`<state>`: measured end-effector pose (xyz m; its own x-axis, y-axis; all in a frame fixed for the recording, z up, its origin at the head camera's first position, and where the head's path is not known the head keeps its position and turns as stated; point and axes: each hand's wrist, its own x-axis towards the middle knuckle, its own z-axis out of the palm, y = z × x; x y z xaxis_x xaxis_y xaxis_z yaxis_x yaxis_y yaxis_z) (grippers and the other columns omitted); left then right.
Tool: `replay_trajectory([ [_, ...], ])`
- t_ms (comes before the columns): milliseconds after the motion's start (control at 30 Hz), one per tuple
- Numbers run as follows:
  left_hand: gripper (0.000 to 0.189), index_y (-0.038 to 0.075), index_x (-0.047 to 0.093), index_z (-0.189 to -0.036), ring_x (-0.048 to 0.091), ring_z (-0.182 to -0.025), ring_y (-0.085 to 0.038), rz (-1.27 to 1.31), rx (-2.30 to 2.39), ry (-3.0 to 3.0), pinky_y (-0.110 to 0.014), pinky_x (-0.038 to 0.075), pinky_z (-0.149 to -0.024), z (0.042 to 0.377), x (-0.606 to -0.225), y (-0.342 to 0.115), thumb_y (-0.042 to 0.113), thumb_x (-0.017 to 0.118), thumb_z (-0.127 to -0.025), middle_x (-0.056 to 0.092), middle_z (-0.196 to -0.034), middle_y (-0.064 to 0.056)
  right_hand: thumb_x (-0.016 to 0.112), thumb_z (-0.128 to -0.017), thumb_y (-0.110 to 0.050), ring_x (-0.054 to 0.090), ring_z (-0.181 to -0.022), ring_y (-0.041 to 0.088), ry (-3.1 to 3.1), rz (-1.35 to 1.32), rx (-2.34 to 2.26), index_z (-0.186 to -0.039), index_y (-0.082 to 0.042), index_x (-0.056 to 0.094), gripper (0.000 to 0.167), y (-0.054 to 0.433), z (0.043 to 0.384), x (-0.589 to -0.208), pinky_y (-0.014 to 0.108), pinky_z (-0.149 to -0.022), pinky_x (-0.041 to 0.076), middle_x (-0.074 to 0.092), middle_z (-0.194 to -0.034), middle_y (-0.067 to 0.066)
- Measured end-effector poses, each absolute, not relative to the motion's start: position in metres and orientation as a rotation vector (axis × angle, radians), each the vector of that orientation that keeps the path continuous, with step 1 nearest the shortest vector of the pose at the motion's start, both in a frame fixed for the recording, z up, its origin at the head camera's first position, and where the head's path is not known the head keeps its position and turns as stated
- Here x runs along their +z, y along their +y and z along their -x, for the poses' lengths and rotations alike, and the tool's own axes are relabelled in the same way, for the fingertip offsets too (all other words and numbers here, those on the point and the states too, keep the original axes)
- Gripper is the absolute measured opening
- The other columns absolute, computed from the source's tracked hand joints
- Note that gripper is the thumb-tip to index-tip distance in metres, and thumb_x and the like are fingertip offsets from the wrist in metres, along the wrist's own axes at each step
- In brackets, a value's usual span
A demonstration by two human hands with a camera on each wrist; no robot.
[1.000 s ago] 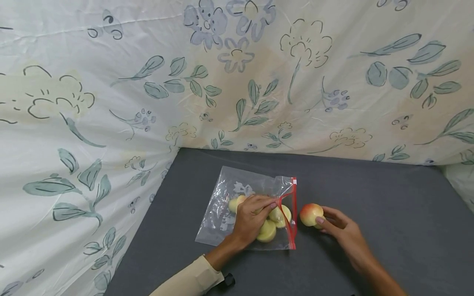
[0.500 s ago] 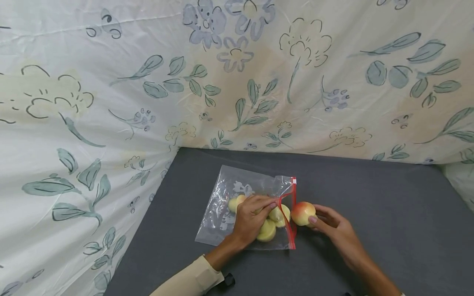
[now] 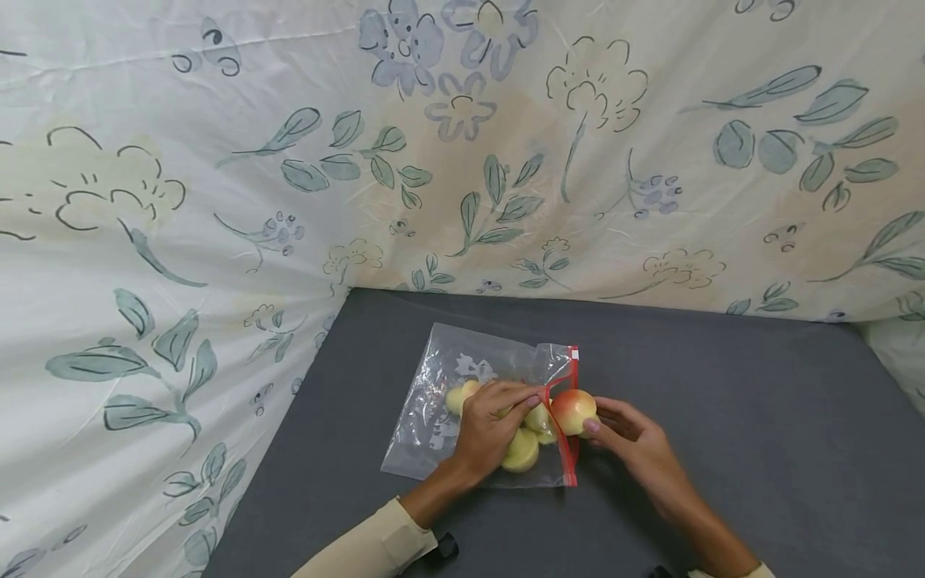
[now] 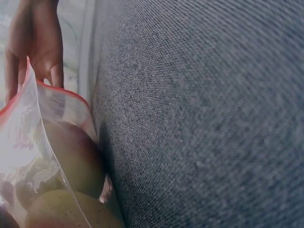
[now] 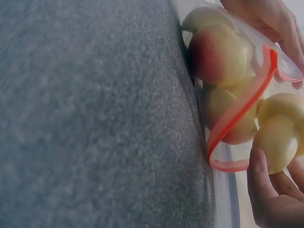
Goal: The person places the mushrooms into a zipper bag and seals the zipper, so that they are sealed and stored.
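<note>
A clear zip bag [image 3: 448,449] with a red zip edge lies on its side, its mouth facing right. Inside are several yellow pears [image 3: 520,451], some blushed red. My left hand [image 3: 487,425] rests over the bag and pinches the upper lip of its mouth, keeping a gap. With thumb and fingers my right hand [image 3: 639,449] holds a red-and-yellow pear [image 3: 574,412] right at that opening. The right wrist view shows the held pear [image 5: 275,145] by its narrow end, beside the red zip strip [image 5: 242,107]. Its far side is hidden by the fingers.
A dark grey cloth [image 3: 759,417] covers the table under the bag. Floral fabric [image 3: 506,160] hangs along the back and left edges. A small black object [image 3: 448,547] shows beside the left cuff.
My right hand has moved left with the pear, from beside the bag to its mouth, where the pear now overlaps the red edge. The left hand and the bag have stayed put.
</note>
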<state>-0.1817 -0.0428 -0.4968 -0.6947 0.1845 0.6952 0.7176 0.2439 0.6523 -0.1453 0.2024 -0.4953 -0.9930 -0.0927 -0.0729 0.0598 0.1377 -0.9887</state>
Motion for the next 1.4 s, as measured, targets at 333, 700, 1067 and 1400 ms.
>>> replay_trajectory([
  [333,0.017,0.01,0.084,-0.113,0.074,-0.102,-0.016,0.827,-1.419,-2.039,-0.031,0.058,-0.091,0.183,-0.497,-0.042,0.013,0.077,-0.098,0.081,-0.106,0.0,0.074,-0.103,-0.023,0.067,-0.115,0.002,2.28,0.026,-1.996,-0.145,0.0,0.059,0.05,0.195,0.149,-0.495,0.032,-0.091,0.061,0.061,-0.143,0.02],
  [700,0.018,0.011,0.084,-0.114,0.073,-0.102,-0.016,0.828,-1.399,-2.062,-0.031,0.058,-0.092,0.182,-0.495,-0.042,0.015,0.076,-0.099,0.081,-0.106,0.001,0.076,-0.101,-0.02,0.07,-0.11,0.003,2.281,0.013,-2.027,-0.142,0.003,0.062,0.048,0.185,0.151,-0.497,0.032,-0.091,0.061,0.066,-0.138,0.023],
  [1067,0.017,0.011,0.084,-0.114,0.073,-0.101,-0.015,0.806,-1.404,-2.073,-0.031,0.057,-0.092,0.182,-0.493,-0.041,0.016,0.075,-0.1,0.081,-0.106,0.002,0.079,-0.099,-0.031,0.062,-0.126,0.021,2.42,-0.033,-1.914,-0.145,-0.008,0.065,0.053,0.18,0.153,-0.493,0.019,-0.092,0.054,0.064,-0.144,0.014],
  [1400,0.018,0.012,0.084,-0.115,0.072,-0.098,-0.014,0.796,-1.396,-2.08,-0.028,0.056,-0.088,0.182,-0.493,-0.042,0.017,0.076,-0.1,0.081,-0.105,0.003,0.082,-0.096,-0.024,0.065,-0.118,0.009,2.414,-0.035,-1.97,-0.14,-0.005,0.068,0.05,0.175,0.155,-0.493,0.02,-0.089,0.055,0.067,-0.138,0.018],
])
